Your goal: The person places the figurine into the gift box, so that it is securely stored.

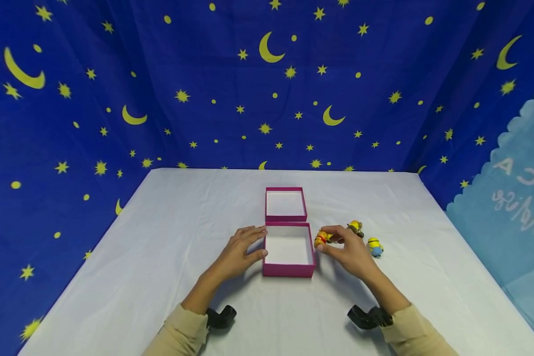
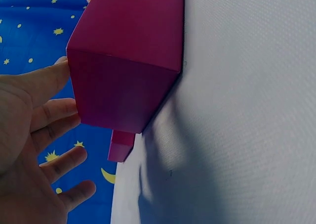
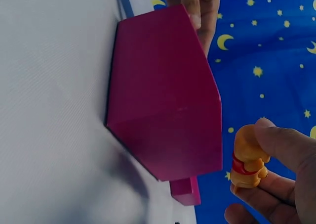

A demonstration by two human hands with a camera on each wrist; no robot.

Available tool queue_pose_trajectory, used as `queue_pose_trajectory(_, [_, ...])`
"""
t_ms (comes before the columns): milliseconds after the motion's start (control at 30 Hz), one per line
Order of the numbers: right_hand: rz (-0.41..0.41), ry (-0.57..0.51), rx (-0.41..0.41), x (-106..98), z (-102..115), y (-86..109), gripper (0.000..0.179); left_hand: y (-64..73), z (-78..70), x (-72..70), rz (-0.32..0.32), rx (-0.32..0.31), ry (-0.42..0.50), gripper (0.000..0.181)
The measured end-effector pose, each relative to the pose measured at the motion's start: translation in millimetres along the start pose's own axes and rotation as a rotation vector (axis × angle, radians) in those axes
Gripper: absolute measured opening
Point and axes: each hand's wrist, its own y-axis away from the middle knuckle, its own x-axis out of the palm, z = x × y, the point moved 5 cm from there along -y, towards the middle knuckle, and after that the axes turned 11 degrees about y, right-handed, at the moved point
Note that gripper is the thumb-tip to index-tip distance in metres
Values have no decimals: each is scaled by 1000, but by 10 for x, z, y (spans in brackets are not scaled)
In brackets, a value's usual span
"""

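In the head view an open magenta box (image 1: 288, 270) with a white inside sits mid-table. My left hand (image 1: 242, 252) is at its left wall, thumb and fingertips at the rim; in the left wrist view the fingers (image 2: 52, 112) are spread and mostly straight. Just right of the box, my right hand (image 1: 349, 249) pinches a small orange toy figure (image 1: 322, 239) with a red band between thumb and fingers. The right wrist view shows this orange figure (image 3: 249, 157) beside the box's upper edge, above the table. The inside of the box holds nothing visible.
A shallow magenta lid (image 1: 287, 218), inside up, lies directly behind the box. Right of the right hand are a yellow-and-dark toy figure (image 1: 355, 226) and a yellow-and-blue minion figure (image 1: 375, 247). A blue star-patterned cloth (image 1: 267, 99) hangs behind the white-covered table (image 1: 182, 212).
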Motion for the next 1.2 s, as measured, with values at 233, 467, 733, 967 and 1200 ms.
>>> queue_pose_trajectory(233, [-17, -28, -58, 1, 132, -36, 47, -10, 13, 0, -2, 14, 5, 52])
queue_pose_trajectory(467, [4, -77, -111, 40, 284, -81, 46, -17, -2, 2, -9, 18, 8, 52])
queue_pose_trajectory(733, [48, -104, -129, 99, 414, -111, 46, -11, -12, 3, -18, 21, -13, 52])
queue_pose_trajectory(967, [53, -113, -154, 168, 495, -146, 45, -7, -19, -3, -21, 5, -34, 52])
queue_pose_trajectory(1200, [82, -137, -171, 243, 575, -171, 45, 3, -18, 1, -29, -4, -41, 51])
